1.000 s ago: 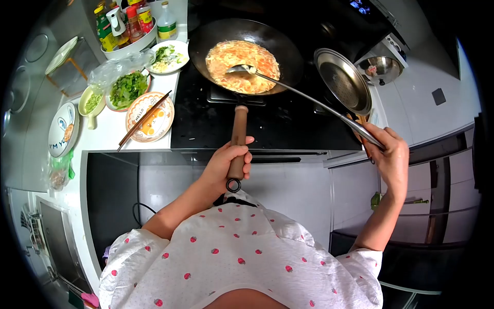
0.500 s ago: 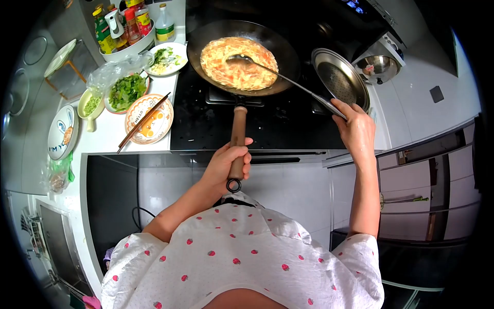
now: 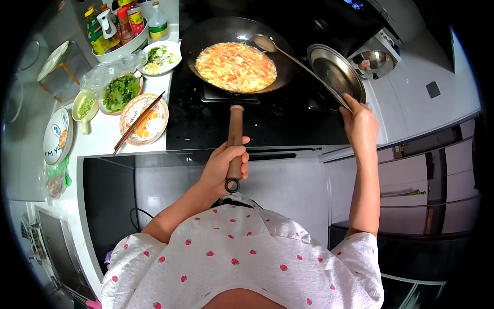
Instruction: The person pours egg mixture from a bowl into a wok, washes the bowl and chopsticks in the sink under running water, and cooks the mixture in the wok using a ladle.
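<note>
My left hand (image 3: pixel 226 162) is wrapped around the brown wooden handle (image 3: pixel 235 129) of a dark wok (image 3: pixel 288 67) on the black stove. Egg and tomato soup (image 3: pixel 235 68), orange and yellow, fills the wok's bottom. In my right hand (image 3: pixel 358 123) is the end of a long-handled metal ladle (image 3: pixel 315 75). The ladle's bowl rests at or just above the wok's upper right inner wall, clear of the soup; whether it touches the wall I cannot tell. Close beside my right hand, a round metal lid (image 3: pixel 337 73) lies on the stove's right side.
On the left counter are a patterned bowl (image 3: pixel 159 110) with chopsticks (image 3: pixel 138 123) across it, leafy greens (image 3: pixel 122 92), a green dish of chopped pieces (image 3: pixel 86 107), a white plate (image 3: pixel 174 63) and bottles (image 3: pixel 158 23). A metal bowl (image 3: pixel 385 63) stands at the right.
The ladle's bowl has come out of the soup and moved up and right to the wok's far wall. My left hand keeps its grip on the handle. The whole view has shifted slightly.
</note>
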`<state>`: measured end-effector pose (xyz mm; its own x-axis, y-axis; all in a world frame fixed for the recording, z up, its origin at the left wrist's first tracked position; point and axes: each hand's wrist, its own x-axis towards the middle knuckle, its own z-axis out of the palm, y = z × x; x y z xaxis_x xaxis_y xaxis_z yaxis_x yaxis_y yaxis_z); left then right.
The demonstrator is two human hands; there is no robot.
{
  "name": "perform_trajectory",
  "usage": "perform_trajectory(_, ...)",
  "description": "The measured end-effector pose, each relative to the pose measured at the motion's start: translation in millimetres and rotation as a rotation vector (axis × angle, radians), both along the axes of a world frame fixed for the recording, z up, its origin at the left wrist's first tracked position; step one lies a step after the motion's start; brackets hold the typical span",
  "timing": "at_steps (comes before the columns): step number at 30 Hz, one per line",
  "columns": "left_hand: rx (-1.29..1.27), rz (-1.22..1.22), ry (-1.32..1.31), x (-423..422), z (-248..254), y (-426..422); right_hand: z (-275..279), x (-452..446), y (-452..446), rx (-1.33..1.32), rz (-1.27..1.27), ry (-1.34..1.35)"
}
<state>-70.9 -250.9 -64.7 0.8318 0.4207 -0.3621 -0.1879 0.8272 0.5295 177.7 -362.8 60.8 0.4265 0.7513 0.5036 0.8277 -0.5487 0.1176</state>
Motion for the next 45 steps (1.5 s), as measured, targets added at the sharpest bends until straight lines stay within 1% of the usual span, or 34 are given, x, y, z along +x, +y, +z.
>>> perform_trajectory(2, 0.002, 0.0, -0.011, 0, -2, 1, 13, -12, -15, -0.012, -0.032, 0.057)
perform_trajectory(6, -0.016, -0.007, -0.04, 2, -8, 2, 41, -43, -33, -0.055, -0.127, 0.263)
perform_trajectory(11, -0.042, -0.004, -0.056, 1, -9, 2, 54, -59, -53, 0.042, -0.068, 0.421)
perform_trajectory(14, -0.027, 0.001, -0.051, 2, -8, 1, 62, -52, -66, 0.121, 0.043, 0.522)
perform_trajectory(18, -0.022, -0.001, -0.032, 2, -8, 1, 70, -59, -62, 0.061, 0.116, 0.489)
perform_trajectory(19, -0.018, -0.005, -0.03, 2, -8, 2, 70, -69, -54, -0.009, 0.067, 0.404)
perform_trajectory(22, -0.012, -0.007, -0.027, 1, -7, 2, 49, -68, -30, -0.03, 0.068, 0.313)
perform_trajectory(24, -0.006, -0.01, -0.023, 0, -6, 2, 28, -57, -18, -0.037, 0.131, 0.181)
perform_trajectory(26, 0.005, -0.008, -0.014, 0, -5, 2, 13, -50, -7, -0.036, 0.135, 0.127)
perform_trajectory(29, 0.004, -0.016, -0.012, -2, 0, 2, 2, -44, 3, 0.007, 0.147, 0.091)
perform_trajectory(32, 0.0, -0.03, -0.023, -2, 0, 3, -6, -34, 8, 0.136, 0.155, 0.102)
perform_trajectory(36, 0.021, -0.037, -0.003, -3, 1, 3, -15, -21, 20, 0.134, 0.045, 0.058)
perform_trajectory(39, 0.04, -0.048, -0.001, -4, 1, 4, -25, -18, 30, 0.084, -0.083, 0.147)
perform_trajectory(42, 0.039, -0.047, 0.001, -4, 2, 4, -41, -11, 35, 0.142, 0.0, 0.247)
perform_trajectory(44, 0.021, -0.036, -0.013, -3, 1, 3, -48, -13, 40, 0.132, 0.005, 0.421)
perform_trajectory(45, 0.021, -0.037, -0.011, -3, 1, 3, -49, -17, 40, 0.132, 0.029, 0.449)
